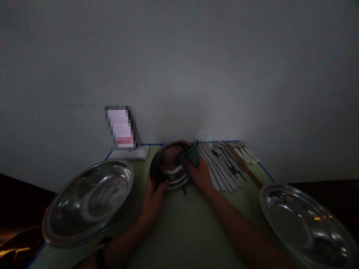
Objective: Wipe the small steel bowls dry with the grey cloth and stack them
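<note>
A small steel bowl (pixel 168 164) stands near the far edge of the green table (pixel 182 224). My left hand (pixel 154 198) grips its near left rim, fingers wrapped around the edge. My right hand (pixel 200 175) holds a grey cloth (pixel 192 154) pressed over the bowl's right rim and partly inside it.
A large steel plate (pixel 89 200) sits at the left and another steel plate (pixel 303 224) at the right front. Several spoons, knives and chopsticks (pixel 227 160) lie in a row right of the bowl. A blurred card (pixel 122 129) on a white stand leans against the wall.
</note>
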